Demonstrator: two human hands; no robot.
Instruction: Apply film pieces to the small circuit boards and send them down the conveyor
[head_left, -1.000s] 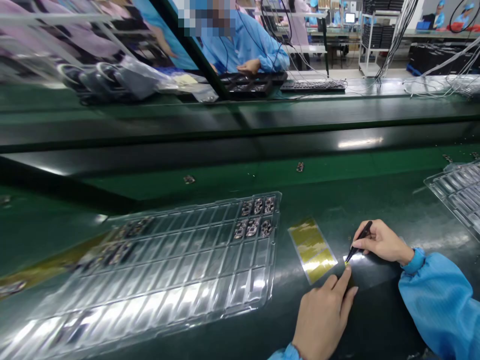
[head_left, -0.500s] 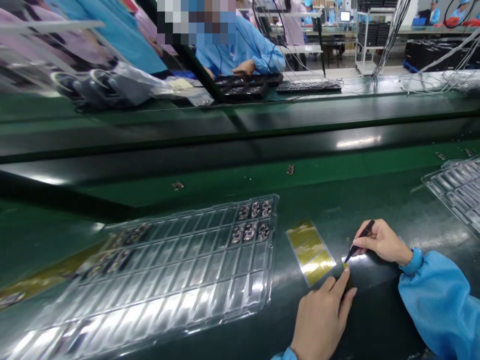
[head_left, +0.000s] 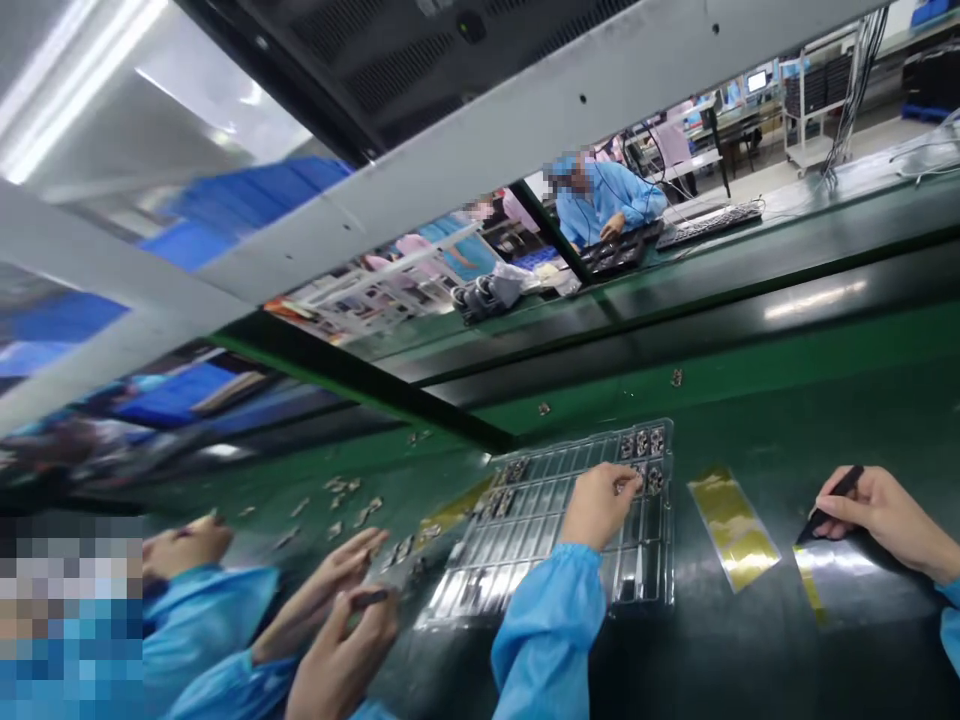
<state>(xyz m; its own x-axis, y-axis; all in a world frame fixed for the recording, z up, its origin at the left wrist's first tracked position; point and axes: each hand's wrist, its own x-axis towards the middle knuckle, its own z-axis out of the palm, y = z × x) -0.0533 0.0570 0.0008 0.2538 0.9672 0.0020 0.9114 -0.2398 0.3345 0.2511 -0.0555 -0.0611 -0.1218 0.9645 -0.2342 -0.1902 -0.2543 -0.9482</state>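
Observation:
My left hand [head_left: 600, 505] reaches over the clear plastic tray [head_left: 562, 565]. Its fingertips are pinched on a small circuit board [head_left: 636, 482] in the second row, partly hidden by the fingers. Other boards [head_left: 643, 442] sit in the tray's top right slots. My right hand [head_left: 881, 510] grips black tweezers [head_left: 838, 497], their tips down at the edge of a clear sheet [head_left: 874, 590] with a narrow yellow tape strip [head_left: 811, 590]. Between the two hands lies a sheet of yellow tape pieces [head_left: 735, 530] on the green work surface.
On the left, a co-worker's hands [head_left: 341, 570] and other hands [head_left: 191, 545] work near loose boards [head_left: 341, 487]. A dark green post [head_left: 390, 390] slants down behind the tray. Two boards lie beyond it. Across the belt sits a person in blue [head_left: 607, 200] beside a keyboard [head_left: 709, 225].
My left hand has left the tape by the tweezers and moved left to the tray's boards. My right hand keeps the tweezers. The view has swung left, bringing co-workers' hands into sight.

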